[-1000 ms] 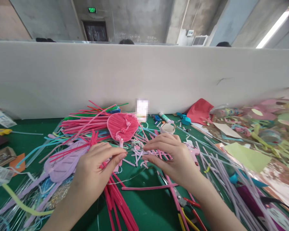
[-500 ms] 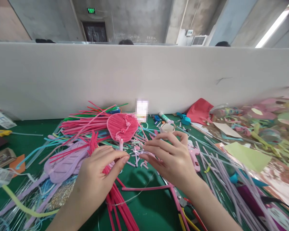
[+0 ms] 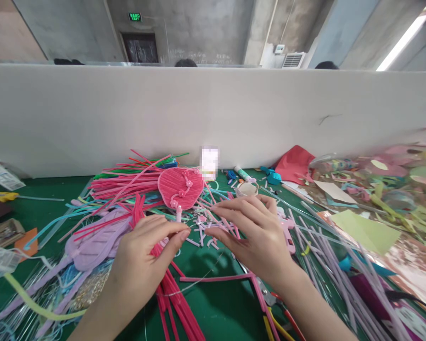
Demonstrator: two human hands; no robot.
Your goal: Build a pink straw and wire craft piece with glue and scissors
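Note:
My left hand (image 3: 152,244) is closed, thumb and index fingertip pressed together; what they pinch is too small to make out. A thin, pale wire or thread (image 3: 195,282) curves below, between my two hands. My right hand (image 3: 252,229) is open, its thumb apart from its fingers, holding nothing visible. Just beyond the hands lies a pink-red round fan-like piece (image 3: 181,187) with small pink flowers and a pale stem. Cut lilac bits (image 3: 202,232) lie scattered between the hands. Under my left hand runs a bundle of pink-red craft stems (image 3: 179,303).
To the left are a lilac woven piece (image 3: 95,241) and more pink-red stems (image 3: 117,188). Pliers (image 3: 280,303) lie under my right forearm, with lilac stems (image 3: 326,265) farther right. A tape roll (image 3: 247,189) stands behind. Paper scraps cover the right side. A white partition (image 3: 213,113) borders the back.
My right thumb and fingers have parted slightly more, and the thin strand seen between the two hands no longer shows there. The pale strand below has shifted a little. My left hand stays put.

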